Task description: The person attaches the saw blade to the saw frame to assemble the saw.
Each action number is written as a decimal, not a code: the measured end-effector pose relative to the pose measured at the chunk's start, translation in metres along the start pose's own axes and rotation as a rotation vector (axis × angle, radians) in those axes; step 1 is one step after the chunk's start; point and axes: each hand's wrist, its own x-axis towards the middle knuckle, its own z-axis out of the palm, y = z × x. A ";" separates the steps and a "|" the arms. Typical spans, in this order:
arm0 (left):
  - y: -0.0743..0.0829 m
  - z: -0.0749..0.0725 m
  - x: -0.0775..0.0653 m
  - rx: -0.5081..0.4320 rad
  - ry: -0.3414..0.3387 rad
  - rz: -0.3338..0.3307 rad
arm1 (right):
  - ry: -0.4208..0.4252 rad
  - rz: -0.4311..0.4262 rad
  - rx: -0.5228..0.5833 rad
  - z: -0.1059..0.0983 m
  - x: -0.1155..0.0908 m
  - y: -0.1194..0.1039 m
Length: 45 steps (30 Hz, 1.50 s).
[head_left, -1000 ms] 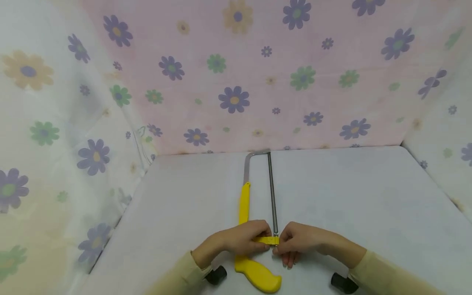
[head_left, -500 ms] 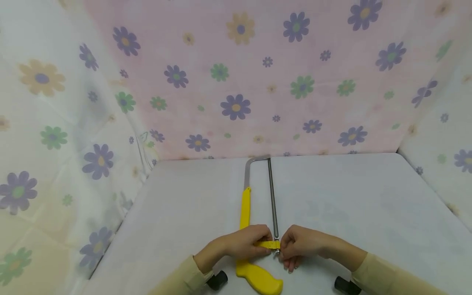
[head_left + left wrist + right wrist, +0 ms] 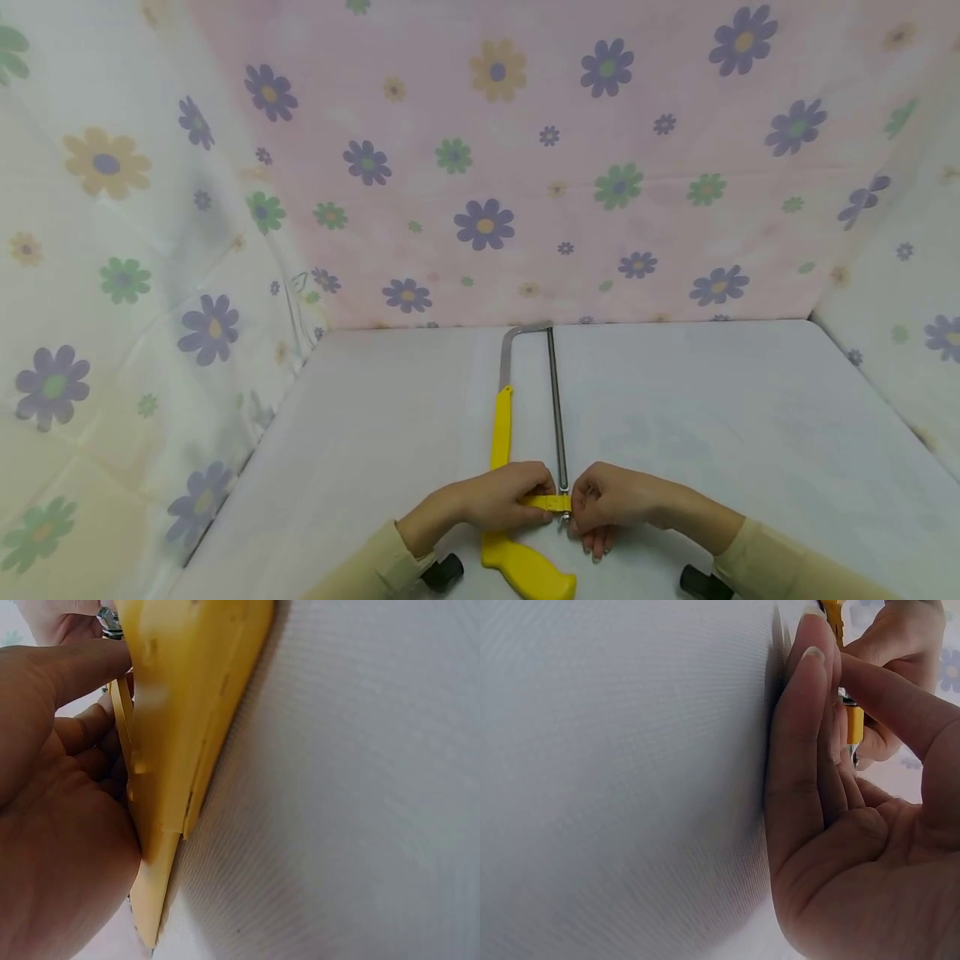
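A hacksaw (image 3: 528, 571) with a yellow handle and a grey bowed front lies flat on the white table, its blade (image 3: 557, 408) on the right side. My left hand (image 3: 506, 496) lies over the yellow frame and grips the short yellow crosspiece (image 3: 551, 502) between thumb and fingers. A small metal wing nut (image 3: 564, 518) sticks out below the crosspiece. Thumb and forefinger of my right hand (image 3: 618, 500) pinch at it from the right. In the right wrist view, the other fingers (image 3: 791, 772) lie along the tabletop, and the nut is mostly hidden.
The white tabletop (image 3: 712, 417) spreads around the saw. Flower-printed cloth (image 3: 487, 167) hangs behind it and at both sides. Black wrist-worn devices (image 3: 442, 572) sit under both forearms, close over the table.
The wing nut, earlier mostly covered by my right fingertips, now shows beside them. My right fingers have shifted slightly at it. The left hand keeps its grip, and the head view has tilted up a little.
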 end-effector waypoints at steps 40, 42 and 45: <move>0.002 -0.003 -0.002 -0.030 -0.014 -0.007 | 0.008 0.042 -0.068 0.002 0.003 -0.002; 0.002 -0.002 -0.002 -0.034 -0.016 -0.010 | -0.016 0.031 -0.042 0.000 0.002 0.000; 0.002 -0.002 -0.001 -0.036 -0.019 -0.017 | -0.038 0.014 -0.010 -0.003 -0.001 0.002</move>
